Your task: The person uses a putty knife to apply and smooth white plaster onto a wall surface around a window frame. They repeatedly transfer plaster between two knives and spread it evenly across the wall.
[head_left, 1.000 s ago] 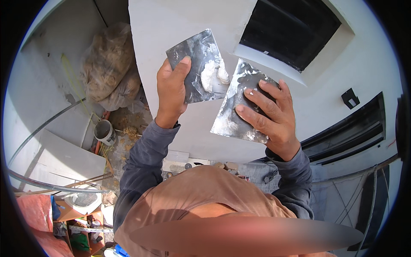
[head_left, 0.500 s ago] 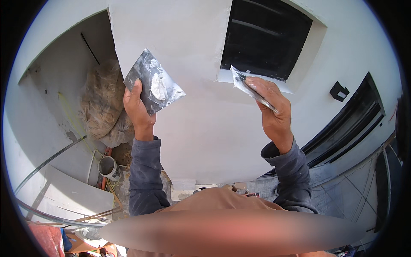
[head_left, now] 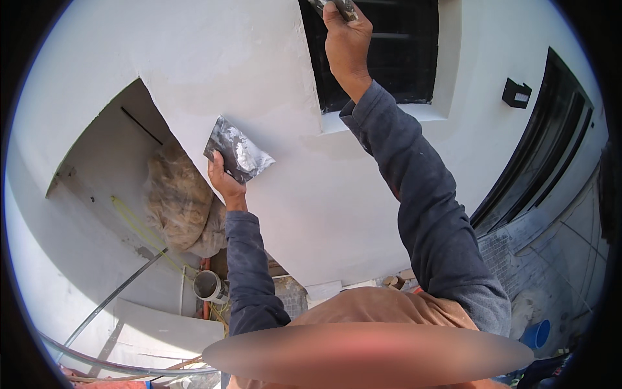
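Observation:
My left hand (head_left: 227, 181) grips a dark, flat square plate (head_left: 223, 138) at its lower left corner, thumb on top. A lump of white paste (head_left: 245, 157) sits on the plate, with smears around it. High in front, my right hand (head_left: 348, 55) is wrapped round a second flat, dark plate-like blade (head_left: 343, 9), smeared with white. The picture's upper edge cuts off part of this blade. It is held in front of the dark window (head_left: 400, 65), near its left edge; whether it touches the wall, I cannot tell.
A white wall (head_left: 285, 207) stands before me, with a recess at left holding a plastic-wrapped bundle (head_left: 178, 201). A bucket (head_left: 208, 285) stands below it. A black wall lamp (head_left: 516, 94) and dark sliding door (head_left: 541, 149) are at right. A blue bucket (head_left: 535, 334) sits lower right.
My right hand has risen with its blade to the window's upper left. The left hand with the pasted plate sits lower in the picture, and the whole view has shifted.

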Available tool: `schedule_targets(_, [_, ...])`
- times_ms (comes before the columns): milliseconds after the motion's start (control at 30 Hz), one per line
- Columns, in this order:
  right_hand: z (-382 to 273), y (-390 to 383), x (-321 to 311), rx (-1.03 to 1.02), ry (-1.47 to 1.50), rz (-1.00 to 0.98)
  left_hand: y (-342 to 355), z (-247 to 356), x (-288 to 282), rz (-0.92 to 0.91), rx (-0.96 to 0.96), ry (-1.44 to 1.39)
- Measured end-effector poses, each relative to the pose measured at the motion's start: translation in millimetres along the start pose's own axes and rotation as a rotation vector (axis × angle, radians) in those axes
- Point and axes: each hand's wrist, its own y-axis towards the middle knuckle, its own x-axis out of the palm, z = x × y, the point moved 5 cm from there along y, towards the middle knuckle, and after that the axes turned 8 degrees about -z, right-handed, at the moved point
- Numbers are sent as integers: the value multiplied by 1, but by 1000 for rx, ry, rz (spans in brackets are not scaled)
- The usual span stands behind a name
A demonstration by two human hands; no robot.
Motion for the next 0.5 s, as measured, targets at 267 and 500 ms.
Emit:
schedule_targets(267, [2, 4, 11, -88, -73, -12, -1, 1, 6, 9, 3, 3])
schedule_targets(500, [1, 8, 15, -126, -89, -36, -1, 1, 10, 19, 16, -3])
